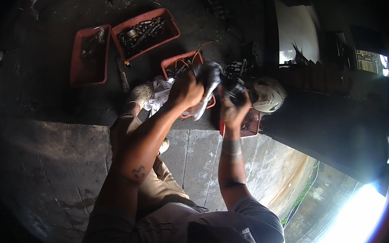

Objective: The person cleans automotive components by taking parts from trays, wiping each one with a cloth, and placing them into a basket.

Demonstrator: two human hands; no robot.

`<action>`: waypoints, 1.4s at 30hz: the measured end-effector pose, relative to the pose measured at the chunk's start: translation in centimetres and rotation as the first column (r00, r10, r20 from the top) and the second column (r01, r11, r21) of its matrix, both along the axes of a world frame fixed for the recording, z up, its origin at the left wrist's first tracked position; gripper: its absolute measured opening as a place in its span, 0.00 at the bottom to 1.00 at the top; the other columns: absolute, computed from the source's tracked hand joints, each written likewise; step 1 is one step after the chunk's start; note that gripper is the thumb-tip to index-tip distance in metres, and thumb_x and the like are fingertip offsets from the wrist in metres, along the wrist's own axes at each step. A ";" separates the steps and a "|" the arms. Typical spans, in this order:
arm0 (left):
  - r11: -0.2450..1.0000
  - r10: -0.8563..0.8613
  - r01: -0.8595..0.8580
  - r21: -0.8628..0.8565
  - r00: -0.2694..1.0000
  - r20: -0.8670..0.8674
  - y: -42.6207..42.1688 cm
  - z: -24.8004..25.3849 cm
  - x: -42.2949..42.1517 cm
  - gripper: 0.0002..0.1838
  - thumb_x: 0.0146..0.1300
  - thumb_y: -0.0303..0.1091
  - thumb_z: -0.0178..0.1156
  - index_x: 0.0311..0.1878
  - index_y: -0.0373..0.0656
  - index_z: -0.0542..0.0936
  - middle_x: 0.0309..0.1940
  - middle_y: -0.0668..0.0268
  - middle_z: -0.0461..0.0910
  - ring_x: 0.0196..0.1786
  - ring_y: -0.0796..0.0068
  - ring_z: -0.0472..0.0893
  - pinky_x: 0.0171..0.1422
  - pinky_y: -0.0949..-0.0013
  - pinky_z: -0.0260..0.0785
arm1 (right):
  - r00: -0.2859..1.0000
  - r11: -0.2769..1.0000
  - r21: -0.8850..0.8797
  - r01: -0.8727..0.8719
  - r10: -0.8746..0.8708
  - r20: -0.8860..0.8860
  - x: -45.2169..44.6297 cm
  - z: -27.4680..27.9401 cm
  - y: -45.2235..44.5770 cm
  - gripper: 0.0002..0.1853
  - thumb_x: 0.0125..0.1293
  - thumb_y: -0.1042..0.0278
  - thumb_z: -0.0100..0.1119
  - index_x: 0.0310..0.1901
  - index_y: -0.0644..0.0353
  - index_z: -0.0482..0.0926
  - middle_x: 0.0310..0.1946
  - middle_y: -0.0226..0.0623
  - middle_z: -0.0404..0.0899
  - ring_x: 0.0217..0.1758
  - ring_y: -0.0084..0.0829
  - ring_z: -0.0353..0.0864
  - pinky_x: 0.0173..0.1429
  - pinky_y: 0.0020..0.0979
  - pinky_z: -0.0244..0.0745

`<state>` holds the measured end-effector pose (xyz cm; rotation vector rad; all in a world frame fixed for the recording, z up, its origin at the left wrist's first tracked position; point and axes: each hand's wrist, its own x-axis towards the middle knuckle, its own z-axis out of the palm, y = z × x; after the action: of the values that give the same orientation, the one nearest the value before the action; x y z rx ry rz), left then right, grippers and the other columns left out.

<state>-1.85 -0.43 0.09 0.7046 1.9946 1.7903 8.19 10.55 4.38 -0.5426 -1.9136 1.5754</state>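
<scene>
Left hand [189,92] grips a pale cloth [201,108]; right hand [234,113] grasps 1 dark part [235,89] (outline blurred); what is done or left cannot be told.

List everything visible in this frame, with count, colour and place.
Bins: four, red; two at upper left, one behind the hands, one below the right hand
Metal parts: many, too jumbled to count, dark and grey; in the bins
Brush: one, pale bristles; on the floor below the upper bins
Patterned cloth: one, white; beside a clog
Helmet: one, white and grey; right of the right hand
Rag: one, grey-white, blurred; in the left hand
Mechanical part: one, black; in the right hand
Clogs: two, cream; on the feet
Left hand: one, bare; fingers around the rag
Right hand: one, bare; fingers around the black part
</scene>
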 end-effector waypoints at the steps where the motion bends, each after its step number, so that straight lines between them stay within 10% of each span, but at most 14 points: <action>1: 0.991 0.114 -0.101 -0.090 0.982 0.152 -1.1 3.8 -1.1 0.17 0.66 0.40 0.50 0.49 0.38 0.76 0.41 0.54 0.81 0.43 0.64 0.81 0.46 0.67 0.71 | 0.997 0.970 0.244 0.019 -0.035 0.061 0.0 1.7 0.6 0.20 0.48 0.69 0.70 0.42 0.68 0.76 0.30 0.36 0.81 0.31 0.27 0.79 0.39 0.25 0.73; 2: 0.961 0.276 -0.246 -0.128 0.900 0.338 -0.4 0.2 -1.6 0.17 0.66 0.43 0.51 0.47 0.39 0.77 0.39 0.56 0.82 0.42 0.65 0.82 0.47 0.68 0.72 | 0.977 0.920 0.388 0.050 -0.126 0.173 0.6 1.6 1.6 0.21 0.46 0.70 0.71 0.42 0.68 0.76 0.30 0.40 0.80 0.32 0.31 0.80 0.39 0.26 0.74; 5: 0.772 -0.276 -0.377 0.513 0.528 0.803 -1.9 2.4 -2.3 0.20 0.63 0.43 0.55 0.53 0.40 0.73 0.36 0.62 0.80 0.38 0.71 0.81 0.44 0.67 0.73 | 0.932 0.756 0.653 0.040 -0.264 0.249 1.6 0.8 2.6 0.22 0.45 0.71 0.70 0.43 0.68 0.75 0.32 0.46 0.79 0.34 0.39 0.81 0.39 0.31 0.76; 7: 0.845 -0.414 -0.041 0.533 0.580 0.702 -1.4 2.3 -1.7 0.28 0.55 0.36 0.61 0.57 0.37 0.65 0.47 0.63 0.72 0.47 0.70 0.76 0.52 0.67 0.71 | 0.920 0.680 0.733 -0.011 -0.280 0.274 1.0 0.8 1.3 0.23 0.45 0.73 0.68 0.45 0.65 0.74 0.37 0.47 0.78 0.38 0.44 0.81 0.40 0.38 0.77; 9: 0.904 -0.093 -0.056 0.424 0.942 0.323 1.1 2.8 1.6 0.30 0.51 0.37 0.65 0.56 0.37 0.67 0.48 0.62 0.71 0.51 0.69 0.73 0.56 0.65 0.68 | 0.958 0.823 0.541 -0.170 0.009 0.288 1.3 -0.6 0.5 0.24 0.44 0.73 0.68 0.46 0.64 0.74 0.37 0.48 0.77 0.39 0.46 0.80 0.41 0.39 0.76; 12: 0.918 -0.079 -0.093 0.386 0.910 0.407 1.4 1.8 2.7 0.29 0.48 0.36 0.65 0.54 0.37 0.69 0.47 0.57 0.74 0.52 0.65 0.74 0.59 0.63 0.65 | 0.874 0.601 0.709 -0.370 -0.033 0.484 0.5 -0.6 0.1 0.28 0.44 0.72 0.66 0.51 0.64 0.71 0.38 0.50 0.77 0.38 0.51 0.79 0.40 0.40 0.77; 14: 0.972 0.181 -0.181 0.150 0.983 0.012 1.6 -0.4 3.4 0.26 0.49 0.35 0.63 0.52 0.37 0.71 0.44 0.54 0.77 0.49 0.62 0.78 0.55 0.63 0.68 | 0.930 0.705 0.665 -0.246 -0.020 0.366 0.3 -0.2 0.0 0.46 0.46 0.72 0.66 0.66 0.66 0.49 0.33 0.48 0.79 0.31 0.48 0.81 0.34 0.39 0.78; 16: 0.981 0.113 -0.129 0.148 0.987 0.113 0.8 1.9 2.2 0.23 0.50 0.35 0.63 0.50 0.37 0.73 0.41 0.54 0.79 0.46 0.61 0.79 0.52 0.64 0.70 | 0.959 0.710 0.677 -0.192 -0.012 0.285 0.0 0.5 -0.3 0.57 0.48 0.72 0.66 0.69 0.65 0.30 0.27 0.48 0.80 0.25 0.45 0.82 0.28 0.37 0.78; 21: 0.994 0.109 -0.109 0.021 0.994 0.025 -0.1 4.2 0.2 0.14 0.51 0.30 0.60 0.42 0.38 0.77 0.34 0.57 0.81 0.37 0.63 0.81 0.44 0.65 0.72 | 0.970 0.469 0.852 -0.232 0.042 0.241 -0.5 0.5 -0.6 0.55 0.39 0.79 0.63 0.70 0.69 0.41 0.22 0.46 0.77 0.23 0.44 0.78 0.30 0.38 0.75; 27: 0.959 0.275 -0.267 0.092 0.957 -0.092 0.3 1.9 -0.7 0.14 0.50 0.27 0.62 0.42 0.38 0.77 0.36 0.57 0.80 0.39 0.64 0.81 0.46 0.65 0.71 | 0.848 0.779 0.541 -0.315 -0.025 0.530 -1.0 2.8 -1.5 0.55 0.43 0.85 0.58 0.72 0.55 0.38 0.30 0.45 0.81 0.31 0.45 0.82 0.35 0.36 0.78; 29: 0.948 0.248 -0.277 0.156 0.952 0.180 0.2 1.3 -0.8 0.14 0.51 0.26 0.60 0.44 0.37 0.76 0.37 0.55 0.79 0.41 0.61 0.80 0.48 0.64 0.71 | 0.887 0.755 0.557 -0.347 0.071 0.457 -1.1 2.6 -1.2 0.59 0.43 0.75 0.68 0.71 0.54 0.34 0.29 0.48 0.81 0.28 0.51 0.81 0.30 0.42 0.77; 34: 0.752 0.226 -0.536 0.383 0.756 0.615 -0.9 1.4 -2.5 0.11 0.60 0.27 0.57 0.46 0.43 0.78 0.36 0.71 0.78 0.38 0.83 0.76 0.43 0.77 0.70 | 0.865 0.824 0.380 -0.420 0.237 0.442 -2.5 3.7 -0.6 0.37 0.44 0.76 0.67 0.61 0.60 0.67 0.31 0.45 0.82 0.31 0.46 0.83 0.35 0.35 0.78; 39: 0.714 -0.067 -0.279 0.642 0.886 0.460 -0.8 -0.1 -5.1 0.19 0.59 0.37 0.62 0.50 0.37 0.77 0.41 0.67 0.78 0.40 0.81 0.78 0.47 0.77 0.70 | 0.917 0.845 0.417 -0.334 0.189 0.351 -1.4 1.5 -2.0 0.19 0.47 0.80 0.62 0.45 0.66 0.79 0.33 0.44 0.82 0.38 0.37 0.83 0.40 0.34 0.77; 42: 0.838 -0.381 0.000 0.546 0.717 0.584 -2.7 2.9 -2.7 0.21 0.63 0.31 0.55 0.60 0.41 0.66 0.51 0.67 0.71 0.51 0.76 0.72 0.57 0.72 0.65 | 0.969 0.546 0.804 -0.236 0.066 0.240 -1.4 1.1 -0.5 0.23 0.41 0.81 0.59 0.45 0.64 0.79 0.33 0.44 0.79 0.33 0.45 0.78 0.38 0.39 0.75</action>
<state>-4.53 -3.13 3.02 0.2947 0.9217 2.0573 6.79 10.01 5.52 -0.0845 -2.6065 0.5152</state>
